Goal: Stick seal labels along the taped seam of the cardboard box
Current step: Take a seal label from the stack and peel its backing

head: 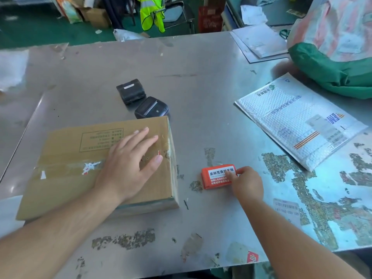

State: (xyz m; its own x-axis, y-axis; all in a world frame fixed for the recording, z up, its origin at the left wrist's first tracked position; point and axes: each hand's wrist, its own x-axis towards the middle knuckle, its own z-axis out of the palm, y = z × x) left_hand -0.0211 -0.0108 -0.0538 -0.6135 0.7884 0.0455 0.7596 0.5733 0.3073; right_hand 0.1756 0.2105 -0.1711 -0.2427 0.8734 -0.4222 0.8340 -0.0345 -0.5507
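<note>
Scuffed grey metal table (161, 218) carries everything. On it, the person's right hand (247, 183) pinches the right end of a small orange stack of seal labels (216, 177) with curled fingers. Just to the left, the left hand (130, 162) lies flat, fingers spread, on the brown cardboard box (66, 150), over its taped seam (66, 168). Two small black printers (151, 107) sit behind the box.

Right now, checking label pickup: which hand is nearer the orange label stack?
Right. The right hand pinches the orange label stack at its right edge; the left hand lies flat on the cardboard box, left of the stack.
</note>
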